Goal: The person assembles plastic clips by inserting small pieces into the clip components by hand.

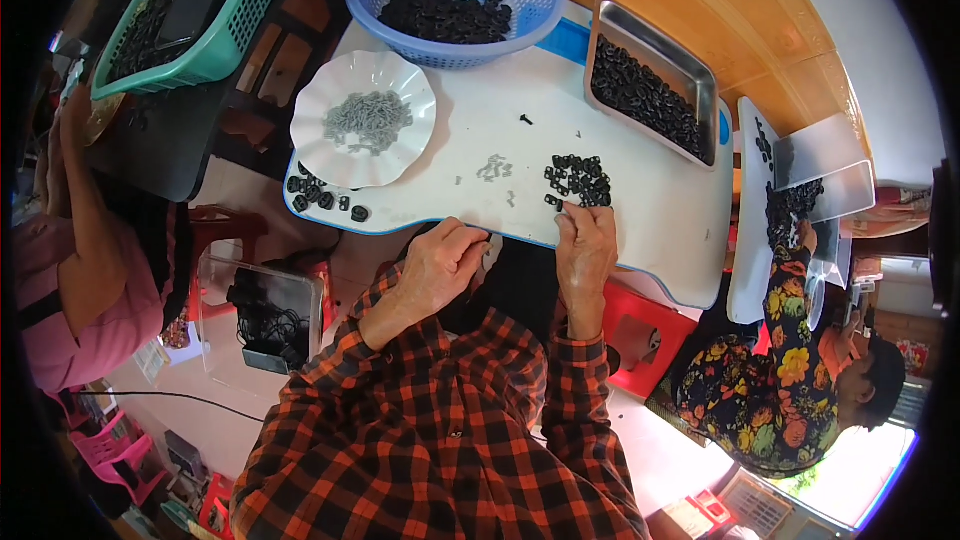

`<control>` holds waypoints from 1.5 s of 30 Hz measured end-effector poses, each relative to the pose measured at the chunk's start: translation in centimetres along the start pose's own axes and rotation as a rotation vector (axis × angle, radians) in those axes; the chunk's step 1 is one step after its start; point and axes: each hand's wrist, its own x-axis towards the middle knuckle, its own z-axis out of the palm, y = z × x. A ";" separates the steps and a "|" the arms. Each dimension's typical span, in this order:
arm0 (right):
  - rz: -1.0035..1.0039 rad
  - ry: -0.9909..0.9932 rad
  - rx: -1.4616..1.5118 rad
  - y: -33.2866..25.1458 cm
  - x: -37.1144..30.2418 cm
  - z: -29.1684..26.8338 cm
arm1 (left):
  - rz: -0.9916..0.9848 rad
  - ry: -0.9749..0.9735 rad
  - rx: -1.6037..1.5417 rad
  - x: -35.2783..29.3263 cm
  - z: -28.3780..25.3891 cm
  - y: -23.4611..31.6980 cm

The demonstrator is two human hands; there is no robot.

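My left hand (440,262) is closed at the table's near edge, thumb and fingers pressed together; what is in them, if anything, is too small to make out. My right hand (588,255) reaches over the edge to a pile of small black plastic pieces (580,178), its thumb and forefinger closed at the pile's near side. A single black piece (553,201) lies by those fingertips. Left of the pile, several small pale-grey parts (493,169) are scattered. A white scalloped plate (312,145) holds a heap of similar grey parts (368,122). Larger black pieces (325,200) lie below the plate.
At the back stand a blue-purple basket (360,0) and a metal tray (712,90), both with black pieces. A dark screw-like part (526,119) lies on the white table (650,230). Co-workers sit left, by a green basket (245,25), and right, in a floral sleeve (788,310).
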 end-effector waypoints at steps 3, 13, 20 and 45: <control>0.021 -0.002 -0.019 0.2 0.0 0.0 | 0.011 -0.001 0.006 0.0 0.1 0.0; 0.021 0.010 -0.009 -0.8 0.4 0.6 | -0.006 -0.004 -0.006 -0.1 0.2 -0.1; 0.076 0.019 0.078 -0.8 0.1 0.8 | 0.003 -0.002 -0.031 -0.2 0.5 -0.2; 0.487 -0.224 0.962 -3.1 -4.3 -1.9 | -0.460 -0.304 -0.818 1.5 2.9 1.0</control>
